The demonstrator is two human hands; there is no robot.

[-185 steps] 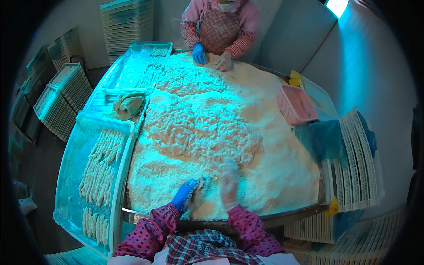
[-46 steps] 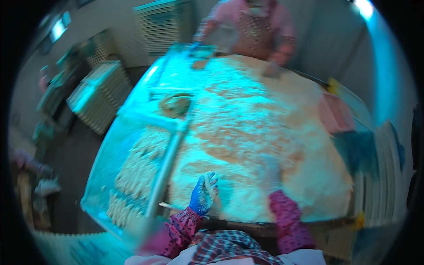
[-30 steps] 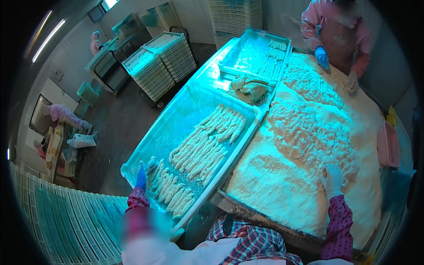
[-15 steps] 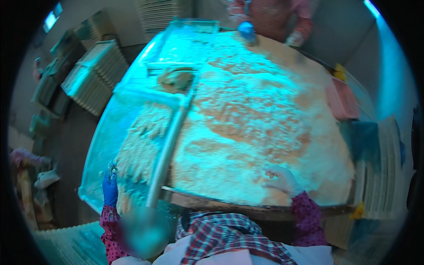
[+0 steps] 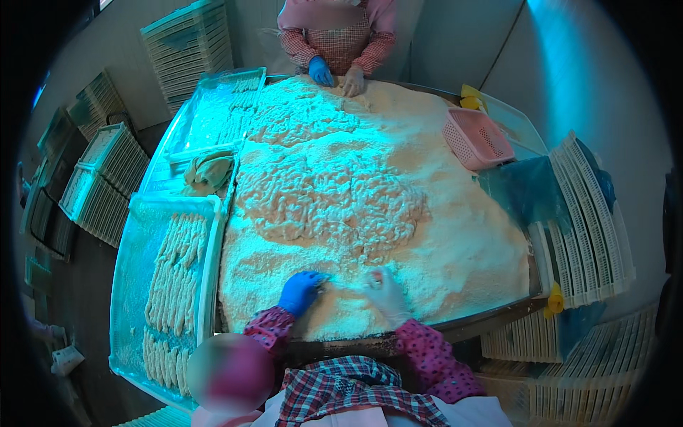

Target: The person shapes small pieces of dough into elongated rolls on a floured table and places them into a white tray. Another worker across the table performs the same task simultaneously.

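In its blue glove, my left hand (image 5: pixel 301 292) rests at the near edge of the crumb layer. Its fingers curl inward, tips down at the crumbs, and what they hold, if anything, is hidden. My right hand (image 5: pixel 386 297), gloved in white, is a short way to its right with fingers bent together; I cannot make out what is in them. Pale crumbs or flour (image 5: pixel 455 263) cover the table. Beyond my hands spreads a heap of coated strips (image 5: pixel 334 199). To the left, a tray (image 5: pixel 128 277) holds rows of coated strips (image 5: pixel 174 277).
Across the table a co-worker (image 5: pixel 338 43) has both gloved hands at the crumbs. A pink basket (image 5: pixel 478 139) sits on the right side. Stacked trays (image 5: pixel 587 220) stand at the right, others (image 5: pixel 188 53) at the far left. A crumpled cloth (image 5: pixel 210 171) lies between the left trays.
My left hand has come off the tray of strips and moved right onto the crumbs. The right hand is now closer to it. The view has shifted, showing more of the right side.
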